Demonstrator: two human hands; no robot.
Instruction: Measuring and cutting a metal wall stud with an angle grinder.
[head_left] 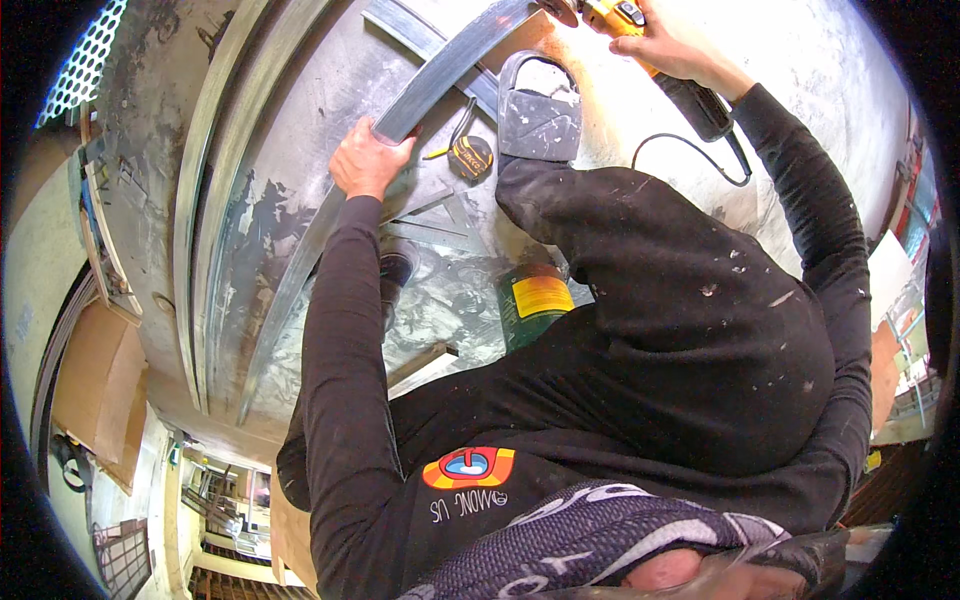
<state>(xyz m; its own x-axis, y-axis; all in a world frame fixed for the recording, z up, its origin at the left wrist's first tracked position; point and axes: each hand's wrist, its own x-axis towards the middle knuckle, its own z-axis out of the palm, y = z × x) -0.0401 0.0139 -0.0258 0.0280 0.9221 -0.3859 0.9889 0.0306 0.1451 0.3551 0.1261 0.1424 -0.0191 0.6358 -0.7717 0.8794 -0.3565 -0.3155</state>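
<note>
My left hand [372, 160] is wrapped round the near end of a grey metal bar [450, 70], which slants up to the top edge. My right hand [678, 45] grips a yellow and black angle grinder [612, 16] by its body. The grinder's disc [563, 8] is by the bar's far end, partly cut off by the picture's edge; whether they touch I cannot tell. An orange glow lights the floor there. Beside my left hand lie a black and yellow tape measure [471, 157], its blade partly out, and a metal set square [440, 222].
Long metal bars [215, 200] run along the left. Another metal profile [400, 35] crosses beneath the held bar. My grey shoe [540, 120] stands close to the bar. The grinder's cord [660, 140] loops on the right. A green container with a yellow label [520, 310] is by my leg.
</note>
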